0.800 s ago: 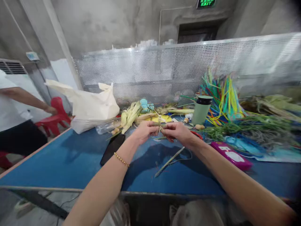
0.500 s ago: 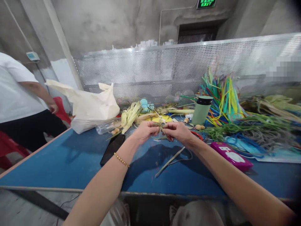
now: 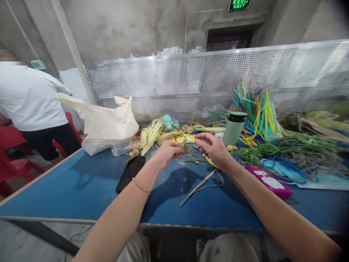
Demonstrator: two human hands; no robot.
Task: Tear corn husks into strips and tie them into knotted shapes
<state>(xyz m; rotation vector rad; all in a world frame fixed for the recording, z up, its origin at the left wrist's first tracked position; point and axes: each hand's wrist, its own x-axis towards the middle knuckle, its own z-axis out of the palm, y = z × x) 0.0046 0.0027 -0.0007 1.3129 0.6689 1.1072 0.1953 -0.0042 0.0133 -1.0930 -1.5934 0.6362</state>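
My left hand (image 3: 165,153) is closed in a pinch on a small woven leaf piece (image 3: 185,146) held just above the blue table (image 3: 81,185). My right hand (image 3: 213,147) hovers a little to the right of that piece, fingers curled and pinched on a thin pale strand (image 3: 182,134) that runs up and left from the piece. Green strands (image 3: 191,160) lie on the table under both hands. A long pale leaf strip (image 3: 195,187) rests on the table beneath my right wrist.
A black phone (image 3: 130,173) lies left of my left arm. Behind are a cream cloth bag (image 3: 105,123), pale leaves (image 3: 151,134), a green tumbler (image 3: 233,128), coloured strips (image 3: 256,112), a pink case (image 3: 268,181) and a perforated metal screen (image 3: 191,83). A person in white (image 3: 29,102) stands at left by red chairs.
My right hand has come off the woven piece and lifted up and to the right, drawing out a strand. The person at left has walked further into view.
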